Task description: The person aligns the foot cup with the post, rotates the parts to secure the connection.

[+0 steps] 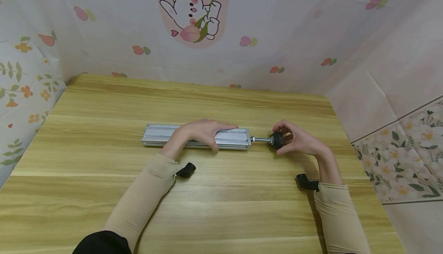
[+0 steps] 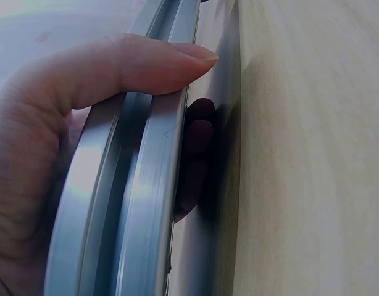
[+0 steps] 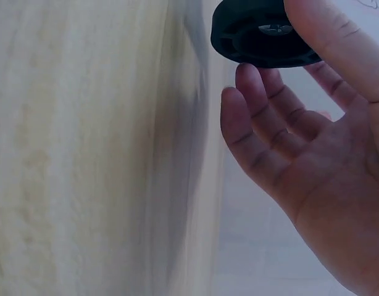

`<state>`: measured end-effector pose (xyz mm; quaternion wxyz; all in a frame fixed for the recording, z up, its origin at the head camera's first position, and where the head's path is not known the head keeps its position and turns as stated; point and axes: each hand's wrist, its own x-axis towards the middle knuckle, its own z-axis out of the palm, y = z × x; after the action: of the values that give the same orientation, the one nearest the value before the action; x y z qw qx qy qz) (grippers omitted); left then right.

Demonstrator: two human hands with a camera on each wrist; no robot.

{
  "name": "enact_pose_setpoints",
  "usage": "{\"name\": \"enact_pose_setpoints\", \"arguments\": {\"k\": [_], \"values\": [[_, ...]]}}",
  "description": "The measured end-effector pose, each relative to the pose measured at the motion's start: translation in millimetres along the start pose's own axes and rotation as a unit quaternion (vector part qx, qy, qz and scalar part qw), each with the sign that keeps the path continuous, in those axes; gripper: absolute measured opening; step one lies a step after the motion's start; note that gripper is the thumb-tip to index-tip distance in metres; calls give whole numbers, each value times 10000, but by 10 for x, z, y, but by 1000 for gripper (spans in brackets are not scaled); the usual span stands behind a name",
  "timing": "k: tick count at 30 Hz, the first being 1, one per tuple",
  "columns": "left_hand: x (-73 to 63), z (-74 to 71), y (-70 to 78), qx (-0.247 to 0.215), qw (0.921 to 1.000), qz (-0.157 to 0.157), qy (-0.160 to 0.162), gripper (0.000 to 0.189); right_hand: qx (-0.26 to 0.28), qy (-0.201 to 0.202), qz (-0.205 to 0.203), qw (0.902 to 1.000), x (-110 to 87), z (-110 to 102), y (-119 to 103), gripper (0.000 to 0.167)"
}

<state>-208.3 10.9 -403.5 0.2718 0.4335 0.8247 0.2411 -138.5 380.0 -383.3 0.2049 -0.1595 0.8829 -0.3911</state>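
A silver aluminium profile (image 1: pixel 232 138) lies lengthwise from left to right in the head view. My left hand (image 1: pixel 200 131) grips it near its middle, thumb across the near side. In the left wrist view, fingertips (image 2: pixel 200 135) show beyond the profile's lower edge, between it and the wood. From the profile's right end plate a threaded rod (image 1: pixel 262 140) with a nut leads to a black round levelling foot (image 1: pixel 276 140). My right hand (image 1: pixel 302 140) holds this foot by its rim between thumb and fingers. The right wrist view shows the foot's hollow underside, with a screw-like metal end in it.
The wooden table (image 1: pixel 221 215) spreads under both arms. A black wrist camera (image 1: pixel 187 170) sticks out from the left sleeve, another camera (image 1: pixel 306 183) from the right. Printed curtain (image 1: pixel 277 23) hangs behind the table, with patterned wall panels (image 1: pixel 401 154) on the right.
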Motion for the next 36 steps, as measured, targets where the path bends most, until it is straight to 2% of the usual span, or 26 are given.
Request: {"name": "enact_pose_setpoints", "arguments": {"k": [10,15,21,23,29,36], "values": [[4,10,-9,-4,10000,22,21,109,-381,-139,113,9991,-82,-63,-8,43],[3,12,-11,26,10000,40,27,109,-402,-172,222,9988,-88,-76,1,45],[5,12,-15,20,10000,57,21,109,-19,-135,229,9996,-57,-41,6,71],[3,11,-16,10,10000,60,16,109,54,-128,264,9996,-36,-20,-7,74],[1,12,-16,-32,10000,69,13,108,24,-41,196,9998,-21,6,-28,71],[5,19,-27,-54,9999,103,26,108,-407,-158,146,9989,-68,-44,-3,51]]}}
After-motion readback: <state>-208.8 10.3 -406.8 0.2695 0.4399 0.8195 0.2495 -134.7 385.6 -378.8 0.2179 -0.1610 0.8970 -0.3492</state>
